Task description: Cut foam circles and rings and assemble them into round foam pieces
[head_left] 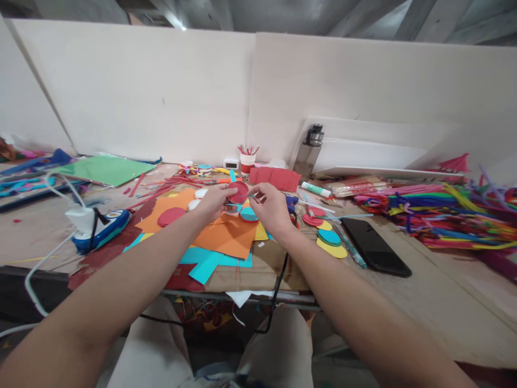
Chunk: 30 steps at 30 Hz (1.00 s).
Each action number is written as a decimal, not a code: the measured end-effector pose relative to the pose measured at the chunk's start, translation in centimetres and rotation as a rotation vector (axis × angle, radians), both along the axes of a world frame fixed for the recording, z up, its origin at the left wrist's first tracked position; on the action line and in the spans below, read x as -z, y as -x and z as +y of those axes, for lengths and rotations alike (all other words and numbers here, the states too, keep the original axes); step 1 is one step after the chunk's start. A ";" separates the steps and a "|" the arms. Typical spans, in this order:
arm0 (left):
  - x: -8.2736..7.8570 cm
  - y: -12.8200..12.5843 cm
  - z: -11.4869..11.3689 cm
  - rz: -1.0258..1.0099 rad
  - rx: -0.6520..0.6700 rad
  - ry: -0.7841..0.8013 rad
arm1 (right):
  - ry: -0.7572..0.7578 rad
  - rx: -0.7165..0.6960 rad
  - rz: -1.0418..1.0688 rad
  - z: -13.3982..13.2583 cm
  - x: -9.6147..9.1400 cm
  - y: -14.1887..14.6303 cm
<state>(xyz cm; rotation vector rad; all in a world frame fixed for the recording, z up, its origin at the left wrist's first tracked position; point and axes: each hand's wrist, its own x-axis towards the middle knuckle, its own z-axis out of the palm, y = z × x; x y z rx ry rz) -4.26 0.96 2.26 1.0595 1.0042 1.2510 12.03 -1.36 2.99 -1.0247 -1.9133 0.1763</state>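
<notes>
Both my arms reach out over a craft table. My left hand [214,202] pinches a red paper circle [238,192] at its left edge and holds it up above the table. My right hand [271,207] is closed beside the circle's right edge, its fingertips pinched on something small that I cannot make out. Under the hands lie an orange paper sheet [226,234], a teal paper circle [249,215] and another red circle [170,216].
A blue glue gun [105,229] with white cable lies left. A black phone [374,247] lies right, next to stacked paper circles [331,240]. Coloured pipe cleaners [444,213] pile up far right. A water bottle [309,151], glue stick [315,189] and green sheet [103,170] sit behind.
</notes>
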 end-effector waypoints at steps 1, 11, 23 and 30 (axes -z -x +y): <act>-0.1 -0.1 -0.2 -0.011 0.015 0.007 | -0.060 0.011 -0.056 -0.1 0.0 0.0; 0.2 -0.2 0.6 -0.194 0.027 -0.100 | -0.172 0.022 -0.331 -0.7 0.3 0.4; -0.1 -0.9 0.1 -0.163 -0.056 -0.159 | 0.465 -0.022 0.186 0.9 0.8 0.5; 0.1 0.3 0.6 -0.098 -0.225 -0.077 | 0.421 0.141 -0.211 0.8 0.2 -1.3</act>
